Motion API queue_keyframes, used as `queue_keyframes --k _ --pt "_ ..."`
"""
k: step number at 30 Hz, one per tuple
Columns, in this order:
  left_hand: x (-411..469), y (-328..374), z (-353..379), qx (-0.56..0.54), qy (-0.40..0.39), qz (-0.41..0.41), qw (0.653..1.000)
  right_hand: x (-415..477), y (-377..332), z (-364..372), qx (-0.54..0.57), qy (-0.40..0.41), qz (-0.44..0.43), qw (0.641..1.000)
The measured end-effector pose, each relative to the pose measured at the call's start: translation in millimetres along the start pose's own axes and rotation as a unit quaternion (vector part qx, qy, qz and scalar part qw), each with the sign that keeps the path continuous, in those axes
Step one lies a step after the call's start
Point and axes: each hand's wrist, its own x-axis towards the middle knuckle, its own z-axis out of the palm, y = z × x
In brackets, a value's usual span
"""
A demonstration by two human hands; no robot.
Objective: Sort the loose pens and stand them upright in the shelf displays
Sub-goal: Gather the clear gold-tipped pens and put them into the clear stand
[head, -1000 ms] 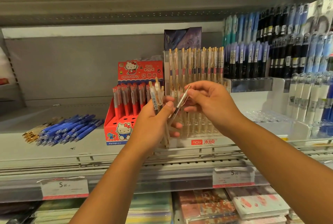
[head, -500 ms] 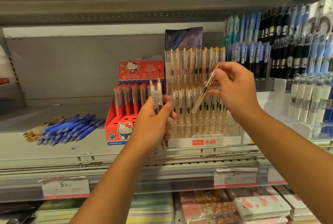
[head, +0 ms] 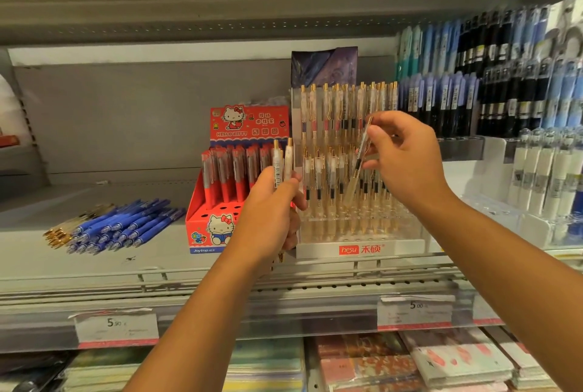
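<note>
Right hand [head: 407, 158] pinches one clear gold-tipped pen [head: 358, 164] between thumb and fingers, tilted, its lower end down among the pens standing in the clear acrylic display [head: 403, 246]. Left hand [head: 268, 212] grips a small bundle of similar pens [head: 282, 161] upright just left of that display, in front of the red Hello Kitty box [head: 208, 227]. Loose blue pens [head: 126, 227] lie in a heap on the shelf [head: 164, 254] well to the left.

Our right hand [head: 407, 164] pinches a clear pen [head: 354, 179] tilted before the acrylic display [head: 315, 251]; our left hand [head: 268, 215] grips several spare pens [head: 277, 164].
</note>
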Motion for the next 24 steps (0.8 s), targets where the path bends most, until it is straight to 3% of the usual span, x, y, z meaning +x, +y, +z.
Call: queue_keyframes --k 9,24 --pt "-1 -3 2 0.021 -0.014 0.020 0.999 -11 10 14 -0.080 -0.101 0.008 0.992" --pt "-4 1 2 0.076 -0.031 0.050 0.995 -20 5 8 -0.143 -0.073 -0.009 0.987"
